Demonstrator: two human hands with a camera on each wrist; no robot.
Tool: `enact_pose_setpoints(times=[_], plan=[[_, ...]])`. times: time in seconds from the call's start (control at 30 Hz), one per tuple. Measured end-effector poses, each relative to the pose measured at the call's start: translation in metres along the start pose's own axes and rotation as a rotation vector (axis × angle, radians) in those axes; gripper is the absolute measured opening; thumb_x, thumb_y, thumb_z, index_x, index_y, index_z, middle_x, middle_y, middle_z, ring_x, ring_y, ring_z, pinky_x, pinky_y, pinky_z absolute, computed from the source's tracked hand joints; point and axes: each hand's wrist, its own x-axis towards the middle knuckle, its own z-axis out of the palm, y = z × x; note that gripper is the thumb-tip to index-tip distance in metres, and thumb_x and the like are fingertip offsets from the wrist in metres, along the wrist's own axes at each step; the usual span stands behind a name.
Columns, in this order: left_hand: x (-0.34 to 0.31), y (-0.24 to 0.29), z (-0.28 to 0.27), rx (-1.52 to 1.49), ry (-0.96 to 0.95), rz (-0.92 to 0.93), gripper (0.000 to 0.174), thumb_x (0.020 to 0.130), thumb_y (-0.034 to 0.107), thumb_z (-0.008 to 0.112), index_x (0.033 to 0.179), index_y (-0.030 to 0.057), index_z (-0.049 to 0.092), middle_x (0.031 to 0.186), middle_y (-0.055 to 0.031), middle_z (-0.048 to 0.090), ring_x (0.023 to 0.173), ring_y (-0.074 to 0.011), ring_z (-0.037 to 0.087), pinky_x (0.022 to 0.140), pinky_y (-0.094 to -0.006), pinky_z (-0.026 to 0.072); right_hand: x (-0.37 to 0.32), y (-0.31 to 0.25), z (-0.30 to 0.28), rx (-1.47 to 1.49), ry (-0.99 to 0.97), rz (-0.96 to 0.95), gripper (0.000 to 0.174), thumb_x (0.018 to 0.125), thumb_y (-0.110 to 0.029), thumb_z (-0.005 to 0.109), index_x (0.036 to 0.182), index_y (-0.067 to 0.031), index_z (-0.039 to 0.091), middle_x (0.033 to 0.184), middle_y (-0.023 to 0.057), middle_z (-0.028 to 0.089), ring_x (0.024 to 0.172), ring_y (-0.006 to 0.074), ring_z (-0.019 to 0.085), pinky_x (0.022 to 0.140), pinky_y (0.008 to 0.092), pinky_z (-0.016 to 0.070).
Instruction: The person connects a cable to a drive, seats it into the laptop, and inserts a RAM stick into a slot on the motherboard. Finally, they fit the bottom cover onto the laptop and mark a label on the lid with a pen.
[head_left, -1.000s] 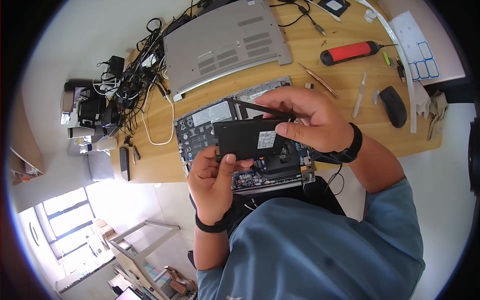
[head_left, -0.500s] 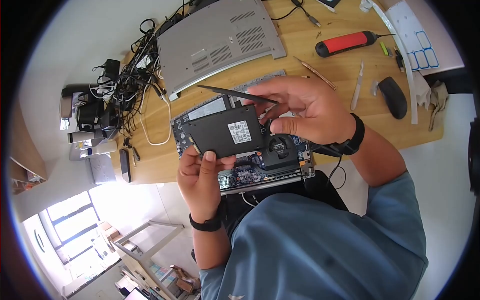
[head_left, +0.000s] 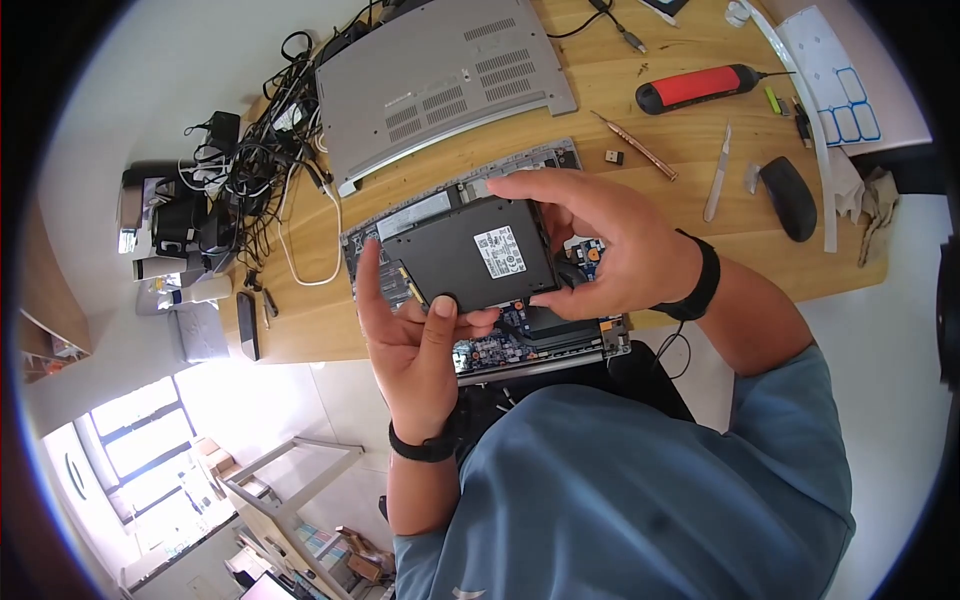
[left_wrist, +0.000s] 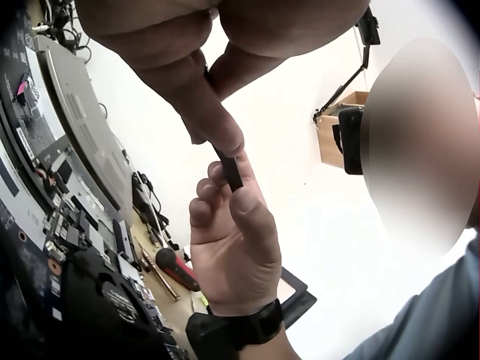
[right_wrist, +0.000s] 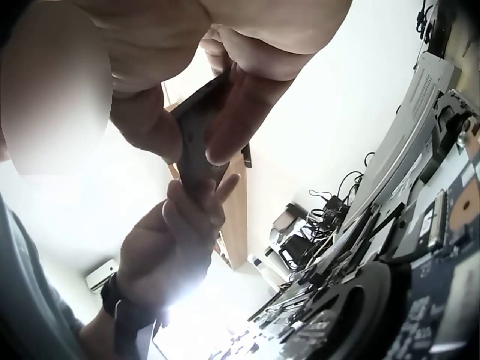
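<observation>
One flat black rectangular drive (head_left: 450, 255) with one white label hangs above one opened laptop (head_left: 490, 353) with a blue circuit board, at the wooden table's (head_left: 310, 335) near edge. The left hand (head_left: 415, 365) pinches its near-left corner; the right hand (head_left: 628, 245) holds its right end between thumb and fingers. Toward the right edge lie one black mouse (head_left: 788, 200), one pale blade-like tool (head_left: 719, 172), one slim copper-coloured tool (head_left: 637, 147); farther, one red-and-black cylindrical tool (head_left: 697, 89) and one grey vented panel (head_left: 440, 75).
</observation>
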Motion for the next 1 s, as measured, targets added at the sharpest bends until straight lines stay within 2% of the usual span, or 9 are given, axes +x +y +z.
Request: enact_pose_setpoints(times=[0.03, 0.13, 0.2, 0.27, 0.37, 0.57, 0.7, 0.77, 1.0], plan=[[0.001, 0.004, 0.003, 0.031, -0.024, 0.011, 0.073, 0.102, 0.003, 0.055, 0.158, 0.0065, 0.009, 0.101, -0.0188, 0.073, 0.081, -0.0252, 0.075, 0.073, -0.0335, 0.0633, 0.000, 0.001, 0.000, -0.051, 0.013, -0.026, 0.087, 0.070, 0.001, 0.083, 0.148, -0.0037, 0.044, 0.128, 0.0118, 0.059, 0.104, 0.0184, 0.066, 0.085, 0.0326, 0.0570], [0.002, 0.009, 0.000, 0.066, -0.072, -0.052, 0.081, 0.101, 0.000, 0.054, 0.161, 0.0094, -0.001, 0.104, -0.0208, 0.072, 0.082, -0.0251, 0.075, 0.074, -0.0340, 0.0633, 0.001, 0.000, -0.001, -0.135, 0.042, -0.070, 0.084, 0.068, -0.004, 0.085, 0.144, -0.0062, 0.049, 0.120, 0.0108, 0.061, 0.094, 0.0182, 0.066, 0.078, 0.0315, 0.0579], [0.001, 0.014, 0.000, 0.074, -0.099, -0.024, 0.081, 0.101, -0.002, 0.054, 0.161, 0.0087, 0.000, 0.105, -0.0218, 0.072, 0.082, -0.0255, 0.075, 0.075, -0.0341, 0.0632, 0.001, -0.001, -0.002, -0.166, 0.056, -0.088, 0.083, 0.067, -0.007, 0.086, 0.142, -0.0090, 0.051, 0.114, 0.0099, 0.063, 0.087, 0.0186, 0.065, 0.074, 0.0305, 0.0581], [0.001, 0.018, -0.003, 0.081, -0.128, 0.003, 0.081, 0.100, -0.003, 0.054, 0.160, 0.0079, 0.001, 0.106, -0.0227, 0.072, 0.082, -0.0258, 0.075, 0.075, -0.0342, 0.0632, 0.001, -0.002, -0.004, -0.174, 0.011, -0.027, 0.081, 0.064, -0.009, 0.088, 0.138, -0.0081, 0.054, 0.098, 0.0079, 0.064, 0.079, 0.0182, 0.065, 0.070, 0.0307, 0.0571], [0.002, 0.024, -0.008, 0.111, -0.220, -0.119, 0.090, 0.094, -0.009, 0.061, 0.160, 0.0056, 0.001, 0.106, -0.0235, 0.071, 0.086, -0.0256, 0.075, 0.078, -0.0338, 0.0621, 0.000, 0.000, -0.003, -0.099, 0.000, 0.023, 0.081, 0.061, -0.011, 0.089, 0.135, -0.0070, 0.055, 0.086, 0.0068, 0.062, 0.072, 0.0177, 0.064, 0.066, 0.0304, 0.0557], [0.000, 0.022, -0.013, 0.154, -0.244, -0.087, 0.106, 0.079, -0.013, 0.077, 0.158, 0.0022, 0.008, 0.102, -0.0200, 0.072, 0.096, -0.0257, 0.073, 0.086, -0.0347, 0.0585, 0.001, -0.001, -0.004, -0.128, -0.007, -0.002, 0.080, 0.059, -0.013, 0.090, 0.132, -0.0055, 0.057, 0.084, 0.0073, 0.061, 0.069, 0.0176, 0.064, 0.064, 0.0297, 0.0552], [0.001, 0.019, -0.015, 0.248, -0.248, -0.021, 0.105, 0.074, -0.011, 0.082, 0.156, 0.0024, 0.017, 0.112, -0.0170, 0.070, 0.107, -0.0248, 0.070, 0.092, -0.0352, 0.0562, 0.000, -0.004, -0.006, -0.158, -0.040, -0.031, 0.080, 0.059, -0.013, 0.090, 0.131, -0.0042, 0.057, 0.084, 0.0075, 0.062, 0.069, 0.0175, 0.065, 0.065, 0.0293, 0.0554], [0.001, 0.018, -0.018, 0.233, -0.251, 0.014, 0.102, 0.070, -0.009, 0.086, 0.152, 0.0012, 0.028, 0.123, -0.0154, 0.066, 0.115, -0.0237, 0.066, 0.096, -0.0338, 0.0544, -0.002, -0.006, -0.008, -0.176, -0.080, 0.034, 0.082, 0.058, -0.013, 0.092, 0.131, -0.0002, 0.057, 0.106, 0.0071, 0.065, 0.081, 0.0135, 0.063, 0.071, 0.0273, 0.0545], [-0.003, 0.024, -0.022, 0.365, -0.270, 0.051, 0.098, 0.068, -0.003, 0.090, 0.147, -0.0011, 0.033, 0.120, -0.0151, 0.067, 0.114, -0.0229, 0.067, 0.093, -0.0331, 0.0561, -0.002, -0.007, -0.008, -0.115, -0.105, 0.071, 0.085, 0.056, -0.011, 0.093, 0.132, 0.0003, 0.057, 0.108, 0.0059, 0.065, 0.085, 0.0119, 0.063, 0.076, 0.0262, 0.0531]])
